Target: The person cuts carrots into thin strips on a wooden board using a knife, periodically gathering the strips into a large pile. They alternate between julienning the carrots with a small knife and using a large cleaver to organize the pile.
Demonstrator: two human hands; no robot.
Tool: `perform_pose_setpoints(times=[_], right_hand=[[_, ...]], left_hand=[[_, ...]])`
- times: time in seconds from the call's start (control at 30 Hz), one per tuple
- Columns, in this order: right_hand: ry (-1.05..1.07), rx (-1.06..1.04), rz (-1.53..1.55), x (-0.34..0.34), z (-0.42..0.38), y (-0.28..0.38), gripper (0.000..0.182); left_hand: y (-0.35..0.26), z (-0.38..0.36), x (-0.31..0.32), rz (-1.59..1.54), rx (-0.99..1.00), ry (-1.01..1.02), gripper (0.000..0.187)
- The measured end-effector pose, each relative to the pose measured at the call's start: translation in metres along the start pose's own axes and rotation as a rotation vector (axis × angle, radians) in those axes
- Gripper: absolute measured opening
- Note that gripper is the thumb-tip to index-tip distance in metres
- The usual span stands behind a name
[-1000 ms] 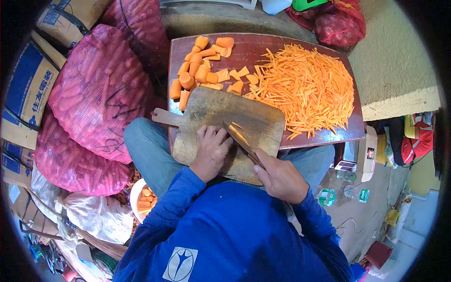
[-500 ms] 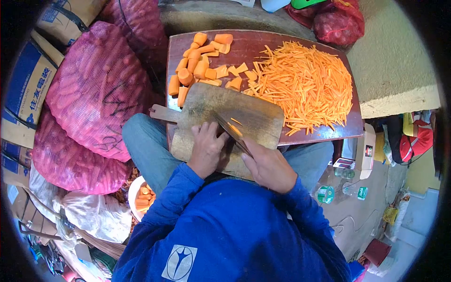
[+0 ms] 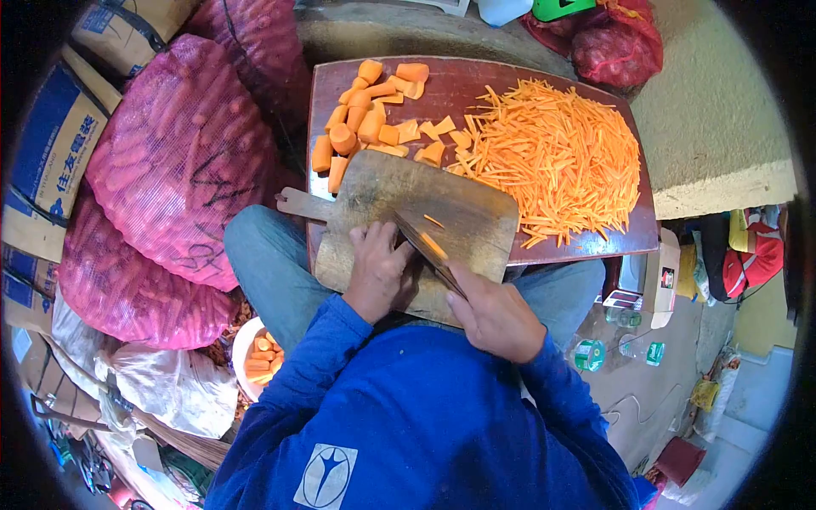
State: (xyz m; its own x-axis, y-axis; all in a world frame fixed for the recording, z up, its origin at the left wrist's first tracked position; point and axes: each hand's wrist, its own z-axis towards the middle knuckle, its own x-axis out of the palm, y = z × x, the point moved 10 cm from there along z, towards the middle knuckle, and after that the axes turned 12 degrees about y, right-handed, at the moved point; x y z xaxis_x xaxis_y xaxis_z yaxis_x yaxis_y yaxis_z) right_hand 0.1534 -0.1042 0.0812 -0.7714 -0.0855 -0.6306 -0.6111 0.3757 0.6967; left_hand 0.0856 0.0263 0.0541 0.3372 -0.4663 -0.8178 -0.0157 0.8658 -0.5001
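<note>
– Slightly toward the near side, the knife (image 3: 431,259) and right hand (image 3: 501,319) have been shifted since the earlier frame.

– How is each hand closed?

– Clamped around the knife handle is the right hand; the blade is slanted over the cutting board (image 3: 476,200). Beside it, the left hand (image 3: 376,270) is bent, but whatever lies under its fingers is hidden, so its grip cannot be told.

– What can be counted?

– Two carrot slivers (image 3: 433,246) are seen loose on the board, and three pink mesh sacks (image 3: 183,153) at left; the far one is cut off.

– And the containers?

– Carrot pieces (image 3: 263,355) are held in one white tub (image 3: 239,365), partly covered by the sleeve. Carrots are packed in the sacks. Far on the table (image 3: 459,81), carrot chunks (image 3: 342,138) are laid left, shredded carrot (image 3: 561,161) heaped right.
</note>
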Motion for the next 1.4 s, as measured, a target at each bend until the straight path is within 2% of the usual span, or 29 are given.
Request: perform_pose_setpoints(times=[0.33, 0.43, 0.53, 0.6, 0.73, 0.8, 1.03, 1.1, 1.23, 1.33, 1.4], right_hand=[[-0.006, -0.044, 0.016, -0.002, 0.011, -0.003, 0.046], [0.047, 0.009, 0.101, 0.003, -0.004, -0.002, 0.039], [-0.001, 0.006, 0.079, 0.008, 0.005, -0.009, 0.038], [-0.016, -0.055, 0.013, 0.005, 0.018, -0.002, 0.044], [-0.039, -0.094, 0.020, -0.001, 0.008, 0.003, 0.043], [0.018, -0.004, 0.115, 0.000, -0.003, 0.000, 0.040], [-0.034, -0.037, 0.054, -0.002, 0.018, -0.006, 0.040], [-0.054, -0.051, 0.130, -0.005, 0.008, -0.004, 0.039], [0.037, 0.031, 0.167, 0.008, 0.005, -0.012, 0.041], [-0.046, -0.043, 0.069, 0.000, 0.015, -0.005, 0.042], [0.065, 0.014, 0.121, 0.001, 0.021, -0.006, 0.041]], left_hand=[[0.006, -0.002, 0.004, 0.053, -0.012, 0.010, 0.037], [0.004, -0.005, 0.002, -0.026, 0.000, -0.025, 0.037], [0.008, -0.005, 0.007, 0.016, -0.020, 0.020, 0.036], [0.006, -0.005, 0.004, 0.002, -0.002, 0.011, 0.033], [0.002, -0.003, -0.004, -0.009, 0.031, -0.059, 0.030], [0.004, -0.004, -0.003, -0.051, 0.013, -0.055, 0.029], [0.008, -0.005, 0.002, -0.050, 0.029, -0.062, 0.029], [0.008, -0.006, 0.001, -0.044, 0.006, -0.058, 0.031], [0.008, -0.007, 0.001, -0.058, 0.007, -0.065, 0.031], [0.009, -0.008, 0.004, -0.049, 0.010, -0.071, 0.030], [0.008, -0.007, 0.001, -0.050, 0.030, -0.073, 0.028]])
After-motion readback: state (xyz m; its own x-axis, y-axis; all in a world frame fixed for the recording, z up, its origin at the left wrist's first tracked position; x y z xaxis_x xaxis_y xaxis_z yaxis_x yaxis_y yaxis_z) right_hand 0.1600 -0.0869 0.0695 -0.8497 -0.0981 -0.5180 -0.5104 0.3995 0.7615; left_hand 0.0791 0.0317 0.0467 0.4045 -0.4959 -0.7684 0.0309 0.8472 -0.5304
